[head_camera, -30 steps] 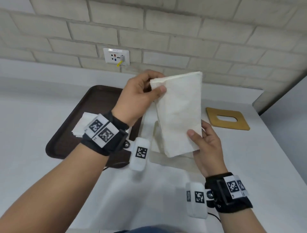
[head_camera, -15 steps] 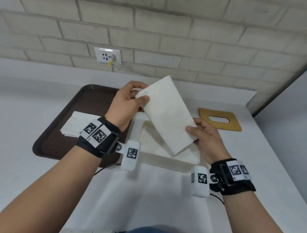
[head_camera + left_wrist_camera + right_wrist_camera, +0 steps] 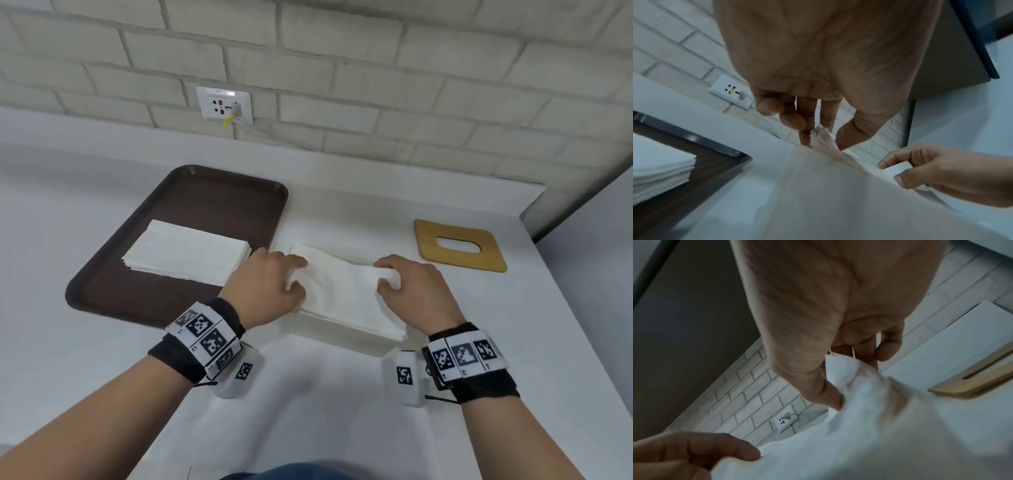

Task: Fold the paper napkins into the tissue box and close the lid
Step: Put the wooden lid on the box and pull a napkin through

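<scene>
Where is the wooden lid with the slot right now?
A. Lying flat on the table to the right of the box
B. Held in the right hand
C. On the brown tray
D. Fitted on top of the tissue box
A: the wooden lid lies flat on the white table, right of the right hand, nothing touching it.

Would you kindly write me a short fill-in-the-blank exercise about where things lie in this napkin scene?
1. The stack of unfolded napkins lies on the dark brown ____.
2. Both hands, the left hand and the right hand, pinch the folded ____ over the white tissue box.
3. The wooden lid lies on the table to the ____ of the box.
4. In the lid's middle there is an oblong ____.

Missing words: tray; napkin; right; slot
</scene>
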Tool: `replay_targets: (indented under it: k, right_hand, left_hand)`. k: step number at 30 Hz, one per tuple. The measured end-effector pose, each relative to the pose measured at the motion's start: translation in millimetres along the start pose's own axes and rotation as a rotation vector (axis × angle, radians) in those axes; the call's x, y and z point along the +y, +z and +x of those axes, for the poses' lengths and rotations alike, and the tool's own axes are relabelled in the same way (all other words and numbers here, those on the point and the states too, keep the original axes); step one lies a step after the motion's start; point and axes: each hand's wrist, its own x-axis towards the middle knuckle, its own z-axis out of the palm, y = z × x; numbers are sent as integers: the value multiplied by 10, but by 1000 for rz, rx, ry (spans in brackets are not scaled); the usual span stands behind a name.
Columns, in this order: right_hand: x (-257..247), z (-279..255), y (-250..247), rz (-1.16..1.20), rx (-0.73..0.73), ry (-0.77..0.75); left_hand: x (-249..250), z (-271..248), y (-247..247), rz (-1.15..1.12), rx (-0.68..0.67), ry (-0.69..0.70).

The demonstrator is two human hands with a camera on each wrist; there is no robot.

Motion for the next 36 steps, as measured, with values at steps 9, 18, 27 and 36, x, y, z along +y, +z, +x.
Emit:
replay_targets:
  k: [9, 18, 27, 36]
  right_hand:
    - [61, 6, 10, -185, -56, -44]
    - [112, -249, -248, -356, -274, -121]
    - [277, -130, -215, -326, -411, -31]
    - [64, -86, -393, -388, -317, -157]
  left_hand:
    - [18, 30, -61, 328, -67, 58]
    - [129, 338, -217, 422, -330, 233]
    - [77, 315, -122, 499, -368, 240]
    - [108, 353, -117, 403, -294, 274]
